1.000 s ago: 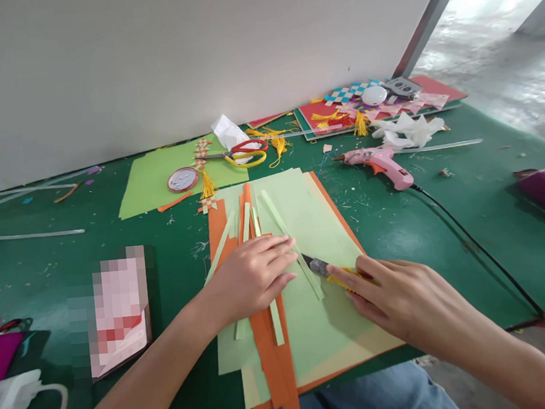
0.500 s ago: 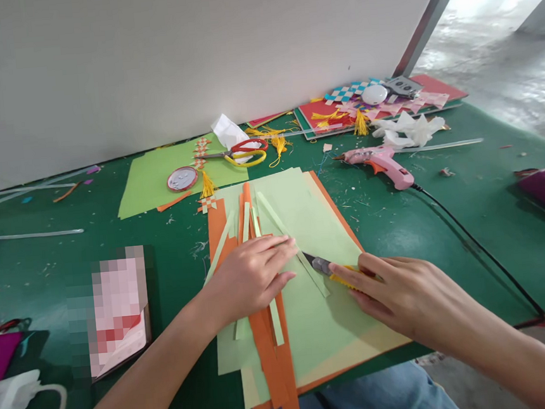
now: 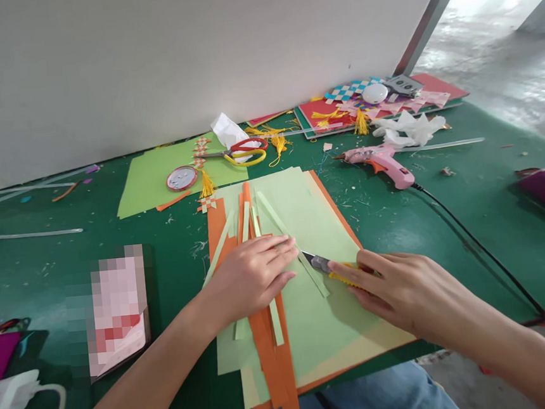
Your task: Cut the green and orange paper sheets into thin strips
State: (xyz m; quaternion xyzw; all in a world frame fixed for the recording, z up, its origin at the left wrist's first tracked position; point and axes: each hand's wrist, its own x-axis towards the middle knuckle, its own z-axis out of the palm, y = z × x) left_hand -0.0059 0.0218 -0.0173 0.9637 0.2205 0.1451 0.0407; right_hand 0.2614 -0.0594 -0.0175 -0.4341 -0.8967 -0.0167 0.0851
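Note:
My right hand (image 3: pixel 394 289) is wrapped round a yellow utility knife (image 3: pixel 321 263). The knife's blade reaches a narrow pale green paper strip (image 3: pixel 314 277), which slants across the pale green sheets (image 3: pixel 336 224). My left hand (image 3: pixel 250 276) rests with fingers stretched out, its fingertips on that strip close to the blade tip. Whether its thumb touches the paper I cannot tell. Under the left hand lie orange paper strips (image 3: pixel 270 364) and more pale green strips (image 3: pixel 277 325), partly hidden by the palm.
Scissors (image 3: pixel 253 152), a round tin (image 3: pixel 182 178) and a yellow tassel (image 3: pixel 207 185) lie beyond the sheets on bright green paper (image 3: pixel 140 184). A pink glue gun (image 3: pixel 383 163) sits right, its cord (image 3: pixel 476 247) trailing forward. At left are a phone (image 3: pixel 120 313) and a white plug (image 3: pixel 12 396).
Almost nothing differs. Both hands, the knife and the strip stay in nearly the same place; the view has shifted very slightly.

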